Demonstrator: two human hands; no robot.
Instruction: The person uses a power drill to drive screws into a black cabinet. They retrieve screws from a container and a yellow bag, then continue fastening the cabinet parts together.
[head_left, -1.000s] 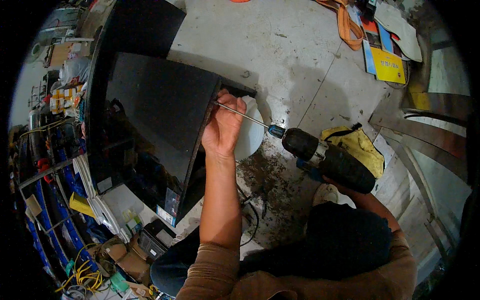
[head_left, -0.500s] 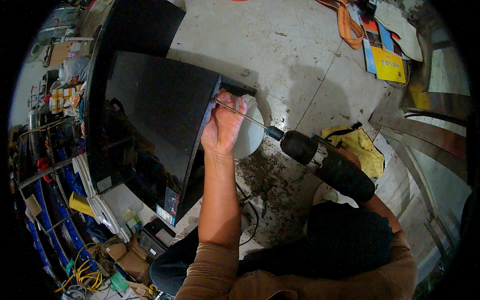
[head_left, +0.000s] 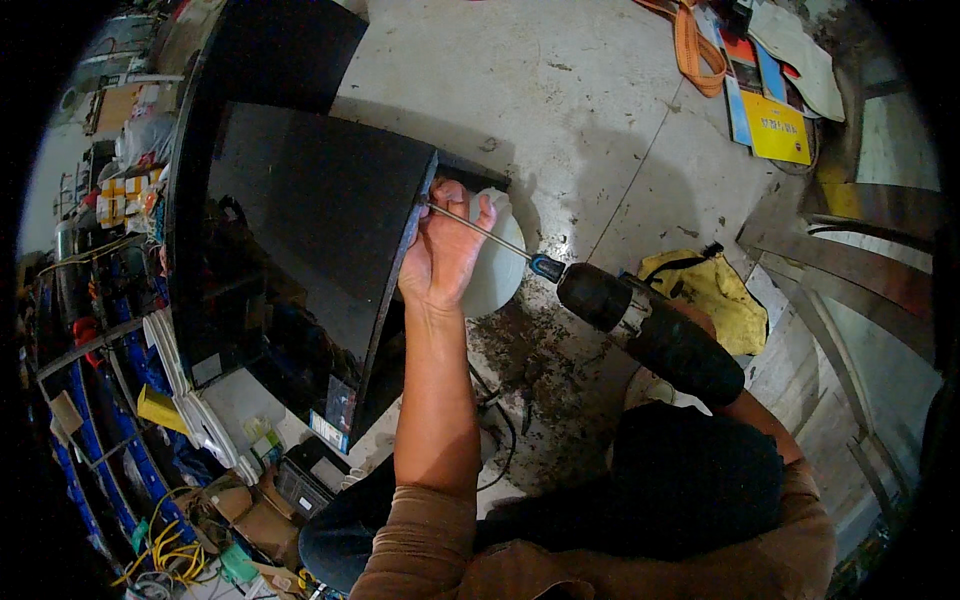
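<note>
My right hand (head_left: 697, 318) grips a dark power drill (head_left: 675, 345), which hides most of its fingers. From its chuck a long thin driver bit (head_left: 490, 235) runs up and left to the front edge of a black cabinet (head_left: 320, 180). My left hand (head_left: 445, 240) is at that same edge, palm turned right and fingers curled against it around the bit's tip. One finger stands a little apart. Whether a screw sits at the tip is hidden. A white round container (head_left: 500, 265) stands just behind my left hand.
Dark debris (head_left: 530, 380) and a black cable (head_left: 513, 430) lie on the floor below the bit. A yellow cloth bag (head_left: 715, 290) is beside the drill. Metal frames (head_left: 850, 330) stand at right, cluttered shelves (head_left: 110, 390) at left. Booklets (head_left: 775, 130) and an orange strap (head_left: 693, 50) lie at far right.
The drill and bit have shifted slightly left. My left hand and the cabinet edge also appear a few pixels further left; the grips look the same.
</note>
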